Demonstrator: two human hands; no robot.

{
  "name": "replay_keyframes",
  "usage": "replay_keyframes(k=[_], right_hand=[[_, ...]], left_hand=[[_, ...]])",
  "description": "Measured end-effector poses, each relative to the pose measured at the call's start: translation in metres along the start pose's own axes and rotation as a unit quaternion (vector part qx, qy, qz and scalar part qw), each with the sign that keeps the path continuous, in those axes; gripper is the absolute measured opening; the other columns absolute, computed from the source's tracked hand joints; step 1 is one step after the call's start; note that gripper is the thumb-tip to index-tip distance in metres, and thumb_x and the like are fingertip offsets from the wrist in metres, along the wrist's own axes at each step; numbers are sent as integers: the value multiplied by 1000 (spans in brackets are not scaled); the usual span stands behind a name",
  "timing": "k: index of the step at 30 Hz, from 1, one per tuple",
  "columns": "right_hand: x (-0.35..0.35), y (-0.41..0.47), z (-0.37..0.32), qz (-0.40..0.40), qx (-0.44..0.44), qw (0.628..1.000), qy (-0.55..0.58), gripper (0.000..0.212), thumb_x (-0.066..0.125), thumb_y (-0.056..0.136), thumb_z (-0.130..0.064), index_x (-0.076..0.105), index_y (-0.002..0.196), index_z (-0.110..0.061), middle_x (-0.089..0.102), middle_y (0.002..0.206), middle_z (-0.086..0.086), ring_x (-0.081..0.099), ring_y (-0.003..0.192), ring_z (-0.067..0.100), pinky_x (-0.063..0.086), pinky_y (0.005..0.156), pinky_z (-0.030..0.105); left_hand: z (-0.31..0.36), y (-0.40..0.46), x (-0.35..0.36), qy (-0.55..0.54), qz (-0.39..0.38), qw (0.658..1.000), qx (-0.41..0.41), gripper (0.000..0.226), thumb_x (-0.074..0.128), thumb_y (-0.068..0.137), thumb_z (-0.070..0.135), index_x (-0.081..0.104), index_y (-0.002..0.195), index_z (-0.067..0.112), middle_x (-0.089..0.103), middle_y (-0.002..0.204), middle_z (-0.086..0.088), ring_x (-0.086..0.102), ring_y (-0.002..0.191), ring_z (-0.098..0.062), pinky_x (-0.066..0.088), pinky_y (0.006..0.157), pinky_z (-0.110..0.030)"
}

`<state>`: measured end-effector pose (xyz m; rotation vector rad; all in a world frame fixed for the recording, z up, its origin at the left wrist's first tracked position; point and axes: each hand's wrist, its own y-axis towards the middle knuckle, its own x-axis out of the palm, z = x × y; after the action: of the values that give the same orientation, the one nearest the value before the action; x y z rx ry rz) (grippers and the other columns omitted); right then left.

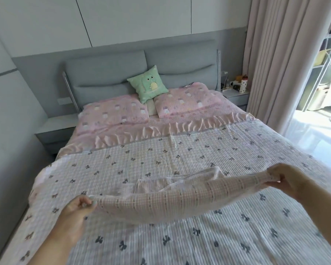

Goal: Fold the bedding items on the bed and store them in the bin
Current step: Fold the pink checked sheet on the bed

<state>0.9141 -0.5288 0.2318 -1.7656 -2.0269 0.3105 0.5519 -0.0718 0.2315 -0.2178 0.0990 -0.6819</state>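
Two hands on one item: left hand (78, 205) and right hand (284, 177) each pinch an end of a small checked pinkish-white fabric piece (161, 197), fingers curled tight round the cloth. It hangs stretched between them, just above the white ribbed quilt with dark bow print (180, 159) that covers the bed. Far edge of the piece droops onto the quilt. Two pink patterned pillows (113, 113) and a green cartoon cushion (148, 84) sit against the grey padded headboard (103, 73). Bin not visible.
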Motion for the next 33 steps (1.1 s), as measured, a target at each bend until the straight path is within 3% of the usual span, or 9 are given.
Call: replay_keyframes(k=[5,9,11,16,19,22,28,31,33], right_hand=[[-30,3,41,3,72,996,-56,5,54,80,5,52,84,4,58,94,29,61,87,39,59,59,44],[-32,-15,44,-3,115,970,-216,5,61,83,-3,61,88,-1,64,86,18,60,80,27,51,68,36],[-34,-23,48,-11,113,953,-282,6,62,82,-4,66,87,-3,65,77,13,59,72,24,43,62,31],[-49,-48,67,-17,133,937,-321,14,65,73,5,73,83,-1,69,86,15,60,78,27,45,70,33],[-64,-65,81,-4,151,934,-325,19,66,66,9,74,81,0,68,91,15,60,80,27,46,68,33],[-76,-81,88,17,147,943,-298,15,64,72,10,72,78,0,67,93,14,59,81,26,47,69,34],[-88,-126,104,60,96,963,-247,47,61,79,5,69,39,-18,60,79,7,52,68,18,37,55,28],[-100,-154,112,67,88,960,-256,50,58,81,4,68,38,-18,59,76,6,51,65,18,37,55,27],[-112,-174,117,63,93,958,-264,42,53,84,5,71,51,-12,59,75,7,51,64,20,37,55,28]], left_hand=[[-41,-30,-5,-17,8,999,-44,26,54,86,-14,48,72,7,49,78,-6,48,91,-24,38,77,-34],[-54,-47,-22,2,-21,997,-76,21,60,82,-12,63,84,8,60,113,-8,48,117,-22,33,110,-41],[-63,-60,-28,51,-24,993,-99,23,62,78,-11,68,90,8,62,121,-12,49,122,-28,30,113,-47],[-90,-101,-25,139,-14,977,-161,15,64,83,-4,74,90,5,67,112,-11,56,105,-28,33,106,-45],[-107,-121,-25,143,-10,975,-170,7,67,83,-2,72,89,0,66,106,-8,54,105,-24,29,109,-42],[-109,-138,-27,133,-9,978,-160,12,62,87,-6,68,94,0,61,112,-10,52,107,-25,33,98,-34],[-104,-173,-47,83,-7,987,-136,18,58,87,-9,67,93,6,64,100,-8,57,89,-23,41,87,-33],[-106,-200,-63,72,-7,987,-145,17,59,85,-9,68,92,4,60,86,-9,51,70,-20,40,75,-29],[-101,-214,-75,76,-15,985,-155,16,60,83,-9,68,93,1,60,83,-13,52,71,-22,41,76,-30]])
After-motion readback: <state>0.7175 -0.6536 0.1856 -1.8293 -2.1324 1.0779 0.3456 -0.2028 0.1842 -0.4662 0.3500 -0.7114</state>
